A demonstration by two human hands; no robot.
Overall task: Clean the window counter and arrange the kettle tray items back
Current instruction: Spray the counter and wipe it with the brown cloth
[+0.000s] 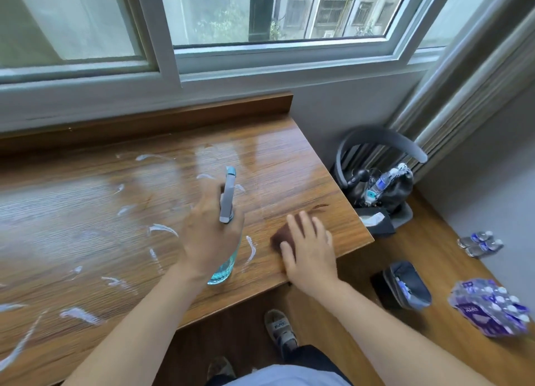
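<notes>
Across the left and middle of the frame the wooden desk (86, 212) under the window carries scattered white streaks of foam (163, 229), so the wiping looks far from done. At centre the left hand (208, 235) has its grip wrapped around the neck of a spray bottle (227, 200), grey nozzle pointing up the frame and its blue-tinted base near the desk's front edge; it looks like light, rigid plastic, likely slick if wet, and best held at the neck as now. Just right of it the right hand (309, 252) presses flat, fingers spread, on a brown cloth (279, 238): soft, pliable, easily bunched, best driven by palm pressure. At lower right, on the floor, a grey tray (402, 215) holds what seems to be a dark kettle (390, 189), though blur makes that uncertain.
</notes>
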